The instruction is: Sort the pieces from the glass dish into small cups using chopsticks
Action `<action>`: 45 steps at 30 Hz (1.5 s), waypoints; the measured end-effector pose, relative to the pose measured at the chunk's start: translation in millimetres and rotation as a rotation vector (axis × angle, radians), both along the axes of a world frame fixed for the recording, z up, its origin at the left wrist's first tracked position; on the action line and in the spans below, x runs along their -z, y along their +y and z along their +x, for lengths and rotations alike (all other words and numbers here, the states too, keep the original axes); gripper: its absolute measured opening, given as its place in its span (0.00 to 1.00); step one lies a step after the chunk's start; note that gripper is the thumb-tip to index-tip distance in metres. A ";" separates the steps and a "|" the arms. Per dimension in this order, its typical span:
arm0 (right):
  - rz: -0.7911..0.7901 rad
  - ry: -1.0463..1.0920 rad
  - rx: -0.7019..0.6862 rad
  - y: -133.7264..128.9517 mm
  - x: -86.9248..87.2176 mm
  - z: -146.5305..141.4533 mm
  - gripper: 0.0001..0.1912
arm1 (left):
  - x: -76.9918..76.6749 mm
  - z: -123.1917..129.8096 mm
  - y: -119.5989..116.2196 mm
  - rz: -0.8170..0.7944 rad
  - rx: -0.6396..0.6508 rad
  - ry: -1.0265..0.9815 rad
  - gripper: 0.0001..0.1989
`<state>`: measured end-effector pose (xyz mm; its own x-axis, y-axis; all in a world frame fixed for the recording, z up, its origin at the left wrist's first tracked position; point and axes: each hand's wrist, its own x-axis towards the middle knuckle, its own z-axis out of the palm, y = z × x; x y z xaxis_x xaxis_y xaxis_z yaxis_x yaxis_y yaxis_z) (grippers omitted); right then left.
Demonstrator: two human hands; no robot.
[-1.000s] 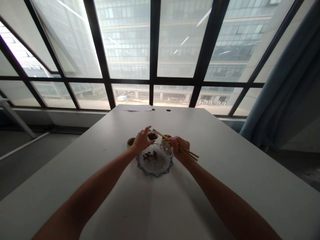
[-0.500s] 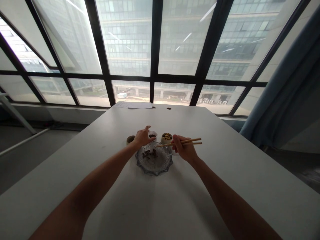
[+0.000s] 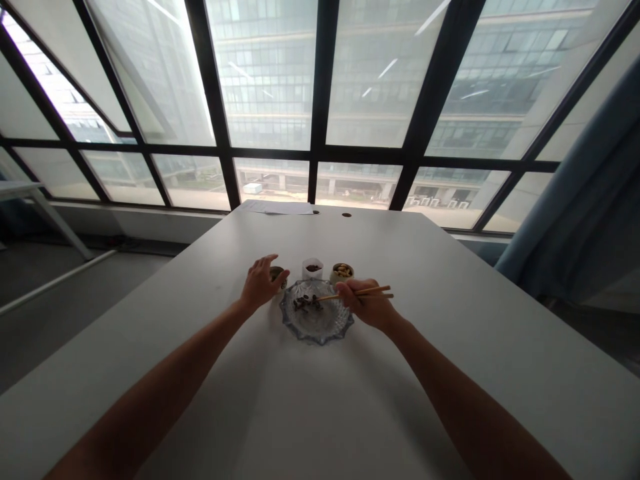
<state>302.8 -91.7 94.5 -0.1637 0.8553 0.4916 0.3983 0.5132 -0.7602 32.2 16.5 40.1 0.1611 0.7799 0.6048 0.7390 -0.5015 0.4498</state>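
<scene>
A scalloped glass dish (image 3: 320,328) holds several small dark pieces (image 3: 306,303) in its left part. My right hand (image 3: 365,303) is closed on wooden chopsticks (image 3: 373,291) at the dish's right rim, their tips over the dark pieces. Fingers apart, my left hand (image 3: 263,281) is beside a small round cup (image 3: 278,272) at the dish's upper left, partly covering it. Behind the dish stand a white cup (image 3: 313,269) with dark contents and another round cup (image 3: 343,272) with yellowish-brown pieces.
The white table (image 3: 310,407) stretches back to tall windows. Paper sheets (image 3: 275,207) lie at its far edge, near two dark round holes. A blue curtain (image 3: 575,207) hangs at the right; a white-framed table (image 3: 55,217) stands at the left.
My left hand has moved left, from the white cup to the left round cup. The chopstick tips have lowered toward the dark pieces. The whole view has shifted slightly.
</scene>
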 end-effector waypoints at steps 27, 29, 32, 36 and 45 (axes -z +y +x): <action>-0.254 0.975 0.427 20.9 59.7 9.5 0.32 | 38.9 -27.0 1.3 -0.139 0.100 -0.291 0.38; -0.220 1.009 0.428 20.5 59.4 8.9 0.31 | 39.8 -26.8 0.9 -0.086 0.118 -0.328 0.37; -0.187 1.045 0.456 20.6 59.7 9.3 0.30 | 40.7 -26.0 0.3 -0.027 0.139 -0.367 0.35; -0.119 1.012 0.467 20.9 62.3 10.0 0.31 | 41.3 -26.0 0.1 -0.034 0.151 -0.395 0.35; -0.038 0.891 0.424 15.4 62.7 6.0 0.33 | 39.5 -25.7 -1.0 -0.055 0.150 -0.414 0.35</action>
<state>308.8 -76.2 31.9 0.5765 0.7755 0.2575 -0.1826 0.4294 -0.8845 6.4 15.5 0.6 0.0274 0.7990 0.6007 0.4120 -0.5566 0.7215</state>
